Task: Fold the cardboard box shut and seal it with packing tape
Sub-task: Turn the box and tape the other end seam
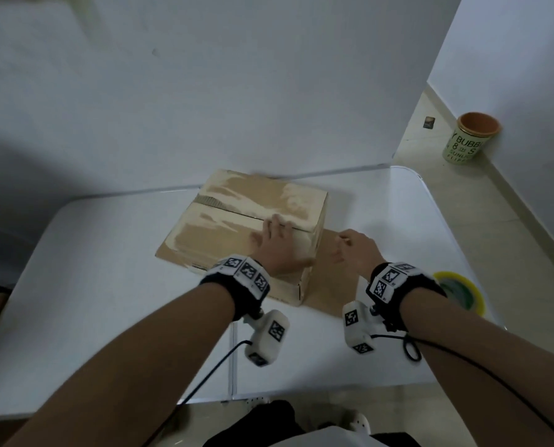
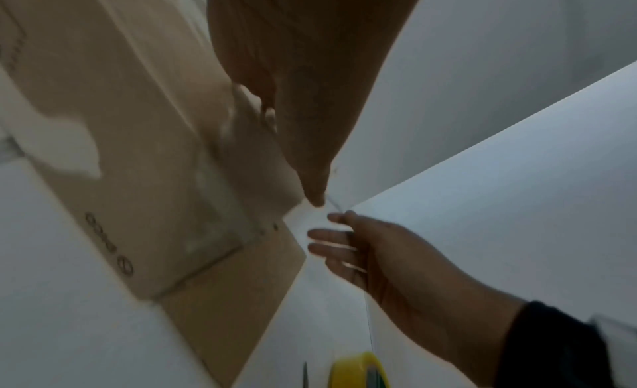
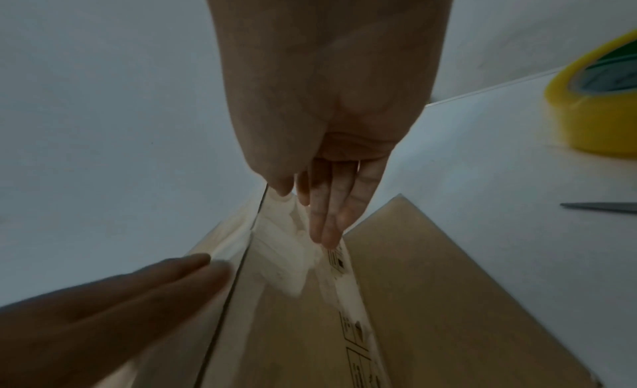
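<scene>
Fingers (image 1: 277, 225) of left hand (image 1: 277, 243) flat on closed cardboard box (image 1: 237, 217); right hand (image 1: 354, 250) loosely spread, empty.

Both bare forearms reach forward, each wrist strapped with a dark band carrying marker tags.

The left hand (image 1: 277, 245) lies palm down with its fingers (image 3: 193, 268) straight and held together, flat against a surface. The right hand (image 1: 356, 250) hangs free just to the right of the left, level with it, palm turned inward; its fingers (image 3: 331, 217) are loosely extended and hold nothing, and the thumb lies alongside them. The two hands do not touch.
</scene>
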Demonstrator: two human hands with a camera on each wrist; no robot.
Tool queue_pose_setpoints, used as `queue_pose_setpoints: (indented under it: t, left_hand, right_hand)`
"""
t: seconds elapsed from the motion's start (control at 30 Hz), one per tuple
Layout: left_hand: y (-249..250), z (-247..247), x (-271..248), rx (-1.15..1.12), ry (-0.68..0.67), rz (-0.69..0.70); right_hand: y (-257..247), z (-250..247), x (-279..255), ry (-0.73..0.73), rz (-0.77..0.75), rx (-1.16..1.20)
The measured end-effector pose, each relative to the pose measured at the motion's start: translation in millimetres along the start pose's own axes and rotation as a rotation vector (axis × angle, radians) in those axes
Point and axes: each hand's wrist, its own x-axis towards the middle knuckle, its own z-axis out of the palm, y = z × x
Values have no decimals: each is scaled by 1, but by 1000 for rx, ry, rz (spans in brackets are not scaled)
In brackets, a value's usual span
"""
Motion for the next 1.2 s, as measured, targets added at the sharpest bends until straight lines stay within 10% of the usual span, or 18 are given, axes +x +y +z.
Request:
queue_pose_setpoints:
  t: [0.83,1.03,1.2]
  left_hand:
    - [-47,14,-47,491,-232,495]
    - [-42,-8,-39,391,-144,442]
    - [4,-13,-20,105,-110,370]
  right_hand:
    - [40,-9,-21,219,-40,-235]
    - [48,-8,-35,72,-75,-190]
    - [76,-22,-42,228,-4,-108]
